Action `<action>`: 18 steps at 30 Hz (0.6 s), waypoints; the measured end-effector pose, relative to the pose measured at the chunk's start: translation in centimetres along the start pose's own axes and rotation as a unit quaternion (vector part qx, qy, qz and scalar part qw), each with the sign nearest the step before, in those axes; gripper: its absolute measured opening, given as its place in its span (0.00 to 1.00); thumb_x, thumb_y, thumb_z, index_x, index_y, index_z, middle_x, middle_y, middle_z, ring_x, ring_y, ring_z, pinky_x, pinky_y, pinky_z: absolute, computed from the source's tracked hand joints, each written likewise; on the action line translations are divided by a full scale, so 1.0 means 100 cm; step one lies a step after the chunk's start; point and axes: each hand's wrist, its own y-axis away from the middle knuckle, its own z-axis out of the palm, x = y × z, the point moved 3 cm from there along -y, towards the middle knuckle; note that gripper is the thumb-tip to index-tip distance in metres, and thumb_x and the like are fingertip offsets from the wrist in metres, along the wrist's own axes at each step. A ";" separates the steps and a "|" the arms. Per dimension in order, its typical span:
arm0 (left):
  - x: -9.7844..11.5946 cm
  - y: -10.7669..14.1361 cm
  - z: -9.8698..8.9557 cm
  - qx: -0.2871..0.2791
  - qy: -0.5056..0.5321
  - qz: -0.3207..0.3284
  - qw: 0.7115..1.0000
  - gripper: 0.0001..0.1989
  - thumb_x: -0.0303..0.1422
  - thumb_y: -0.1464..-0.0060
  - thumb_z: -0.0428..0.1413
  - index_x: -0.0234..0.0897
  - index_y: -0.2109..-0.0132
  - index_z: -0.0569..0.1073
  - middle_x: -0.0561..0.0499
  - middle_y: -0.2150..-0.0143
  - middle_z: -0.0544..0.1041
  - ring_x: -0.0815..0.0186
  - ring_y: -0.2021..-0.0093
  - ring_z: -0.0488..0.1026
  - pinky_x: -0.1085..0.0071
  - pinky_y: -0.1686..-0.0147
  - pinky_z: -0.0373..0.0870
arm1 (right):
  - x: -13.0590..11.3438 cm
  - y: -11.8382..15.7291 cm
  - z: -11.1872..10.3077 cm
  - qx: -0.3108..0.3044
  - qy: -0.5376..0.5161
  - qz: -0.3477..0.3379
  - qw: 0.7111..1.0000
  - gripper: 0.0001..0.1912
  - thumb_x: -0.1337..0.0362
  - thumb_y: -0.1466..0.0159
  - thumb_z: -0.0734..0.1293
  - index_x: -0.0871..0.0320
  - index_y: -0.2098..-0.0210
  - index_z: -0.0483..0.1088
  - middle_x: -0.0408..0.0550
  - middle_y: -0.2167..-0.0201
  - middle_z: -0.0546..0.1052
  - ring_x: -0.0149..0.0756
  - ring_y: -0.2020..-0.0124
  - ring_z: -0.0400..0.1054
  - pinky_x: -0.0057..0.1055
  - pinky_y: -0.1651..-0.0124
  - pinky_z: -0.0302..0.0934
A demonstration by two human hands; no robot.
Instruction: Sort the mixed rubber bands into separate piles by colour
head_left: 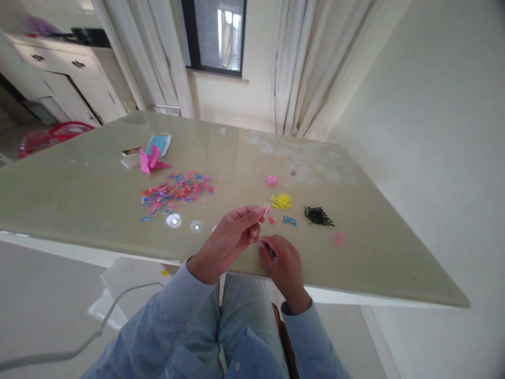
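Observation:
My left hand [236,231] is raised over the table's near edge, thumb and forefinger closed on several small pink clip-like pieces [266,210]. Just below and to its right, my right hand [282,260] has its fingertips pinched together near the left hand's lower fingers; what it holds is too small to make out. Beyond the hands lie a few red pieces [271,220], a few blue pieces [289,221], a yellow heap [281,201] and a black heap [319,216]. Pale pink pieces [338,239] rest farther right. A mixed red, blue and pink pile [177,190] spreads to the left.
The glossy table [374,263] reaches toward a curtained window. A round pink object [272,180] sits behind the yellow heap. At the back left are a folded pink paper shape [152,159] and a blue face mask [159,144]. A pale cable [98,331] runs below the table edge.

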 end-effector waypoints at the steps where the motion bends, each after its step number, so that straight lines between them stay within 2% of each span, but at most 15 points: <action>1: -0.002 -0.010 0.008 -0.004 -0.050 0.010 0.999 0.15 0.42 0.52 0.66 0.33 0.67 0.76 0.56 0.74 0.67 0.78 0.78 0.58 0.78 0.78 0.54 | -0.001 0.000 0.000 -0.004 0.004 0.003 1.000 0.07 0.67 0.35 0.64 0.57 0.66 0.75 0.46 0.72 0.76 0.36 0.68 0.69 0.30 0.63 0.59; 3: -0.008 -0.032 0.027 -0.019 -0.173 0.039 0.984 0.16 0.44 0.51 0.64 0.33 0.67 0.77 0.57 0.77 0.65 0.76 0.79 0.56 0.77 0.78 0.52 | -0.002 -0.001 -0.001 -0.014 0.021 0.012 1.000 0.07 0.69 0.36 0.65 0.57 0.67 0.76 0.47 0.72 0.77 0.37 0.68 0.70 0.30 0.62 0.59; 5: -0.020 -0.056 0.051 -0.062 -0.313 0.069 0.945 0.15 0.43 0.49 0.62 0.33 0.67 0.79 0.56 0.77 0.67 0.74 0.77 0.58 0.76 0.77 0.53 | 0.000 0.000 0.001 -0.024 0.047 0.028 0.998 0.06 0.69 0.38 0.66 0.57 0.70 0.76 0.48 0.73 0.78 0.39 0.68 0.71 0.31 0.63 0.60; 8: -0.048 -0.087 0.087 -0.162 -0.483 0.130 0.851 0.12 0.36 0.45 0.57 0.32 0.67 0.80 0.53 0.75 0.74 0.71 0.74 0.63 0.74 0.74 0.56 | 0.005 0.004 0.007 -0.044 0.084 0.042 0.995 0.06 0.70 0.40 0.67 0.58 0.71 0.77 0.51 0.72 0.80 0.42 0.66 0.73 0.33 0.62 0.63; 11: -0.082 -0.111 0.112 -0.231 -0.593 0.153 0.756 0.10 0.29 0.46 0.55 0.32 0.69 0.81 0.51 0.74 0.76 0.70 0.74 0.66 0.73 0.72 0.57 | 0.007 0.008 0.013 -0.053 0.110 0.021 0.992 0.11 0.71 0.40 0.66 0.58 0.61 0.79 0.54 0.63 0.82 0.45 0.59 0.75 0.35 0.56 0.65; 13: -0.100 -0.124 0.121 -0.253 -0.641 0.149 0.709 0.10 0.28 0.47 0.54 0.32 0.69 0.81 0.50 0.73 0.77 0.69 0.74 0.66 0.73 0.71 0.58 | 0.008 0.008 0.015 -0.058 0.124 0.025 0.990 0.14 0.71 0.39 0.64 0.57 0.56 0.78 0.55 0.59 0.82 0.46 0.56 0.75 0.36 0.54 0.66; 15: -0.112 -0.135 0.127 -0.262 -0.661 0.146 0.688 0.11 0.28 0.46 0.54 0.33 0.69 0.81 0.49 0.72 0.78 0.69 0.73 0.66 0.72 0.70 0.59 | 0.009 0.007 0.015 -0.072 0.129 0.046 0.988 0.14 0.70 0.38 0.64 0.56 0.55 0.77 0.54 0.59 0.82 0.46 0.56 0.75 0.36 0.55 0.67; 18: -0.120 -0.146 0.132 -0.272 -0.666 0.147 0.679 0.11 0.30 0.46 0.54 0.32 0.69 0.81 0.48 0.72 0.78 0.69 0.74 0.66 0.72 0.70 0.59 | 0.010 0.004 0.014 -0.080 0.125 0.063 0.987 0.13 0.68 0.36 0.64 0.55 0.55 0.77 0.53 0.58 0.82 0.44 0.56 0.76 0.34 0.55 0.68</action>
